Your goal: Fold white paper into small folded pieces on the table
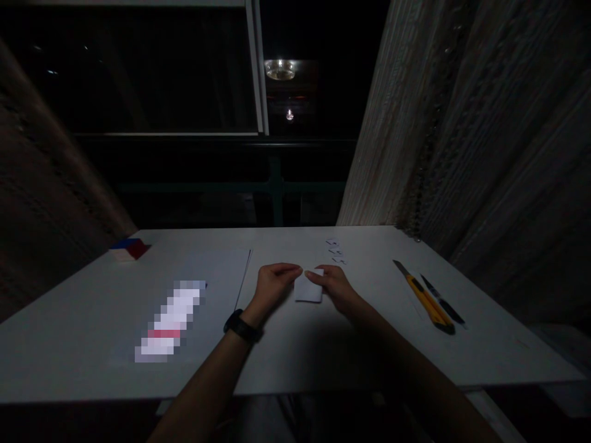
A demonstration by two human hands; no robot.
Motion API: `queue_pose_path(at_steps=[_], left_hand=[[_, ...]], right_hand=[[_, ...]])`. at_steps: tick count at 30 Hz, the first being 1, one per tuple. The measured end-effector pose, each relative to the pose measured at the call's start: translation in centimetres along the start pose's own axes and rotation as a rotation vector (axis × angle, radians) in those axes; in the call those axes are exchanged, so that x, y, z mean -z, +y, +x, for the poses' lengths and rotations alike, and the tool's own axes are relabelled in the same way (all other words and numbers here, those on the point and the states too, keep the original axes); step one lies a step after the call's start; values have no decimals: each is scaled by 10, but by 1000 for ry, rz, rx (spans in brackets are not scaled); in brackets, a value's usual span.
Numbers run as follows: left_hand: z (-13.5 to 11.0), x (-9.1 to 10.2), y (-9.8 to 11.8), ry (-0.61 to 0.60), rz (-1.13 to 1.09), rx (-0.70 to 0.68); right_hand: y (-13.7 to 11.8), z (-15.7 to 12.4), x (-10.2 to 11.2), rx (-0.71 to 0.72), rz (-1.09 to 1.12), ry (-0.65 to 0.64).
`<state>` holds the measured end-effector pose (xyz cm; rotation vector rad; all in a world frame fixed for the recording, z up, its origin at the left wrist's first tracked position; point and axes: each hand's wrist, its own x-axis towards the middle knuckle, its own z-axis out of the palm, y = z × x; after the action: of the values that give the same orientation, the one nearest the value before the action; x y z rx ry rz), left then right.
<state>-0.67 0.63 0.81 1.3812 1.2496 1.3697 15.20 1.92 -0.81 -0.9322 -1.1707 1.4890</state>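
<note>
A small folded piece of white paper (308,291) is held just above or on the table in front of me. My right hand (338,285) is closed on its upper right part, the thumb lying across the front. My left hand (275,285), with a dark watch on the wrist, pinches at the upper left corner of the paper. Its fingers hide that corner. Beyond my right hand, several small dark-marked pieces (335,251) lie on the table; they are too small to name.
On the right of the white table (286,363) lie a yellow utility knife (427,300) and a dark pen-like tool (442,299). White sheets (221,277) and a pixelated bright object (170,320) are at left. A coloured cube (129,249) sits at the far left.
</note>
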Motion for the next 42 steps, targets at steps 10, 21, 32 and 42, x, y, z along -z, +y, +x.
queue_pose_path(at_steps=[10, 21, 32, 42], left_hand=[[-2, 4, 5, -107, -160, 52], [0, 2, 1, -110, -191, 104], [-1, 3, 3, -100, -164, 101], [-1, 3, 5, -109, -186, 100]], right_hand=[[-5, 0, 4, -53, -2, -31], [-4, 1, 5, -17, -19, -4], [-4, 2, 5, -36, -3, -14], [-4, 1, 6, -25, -5, -3]])
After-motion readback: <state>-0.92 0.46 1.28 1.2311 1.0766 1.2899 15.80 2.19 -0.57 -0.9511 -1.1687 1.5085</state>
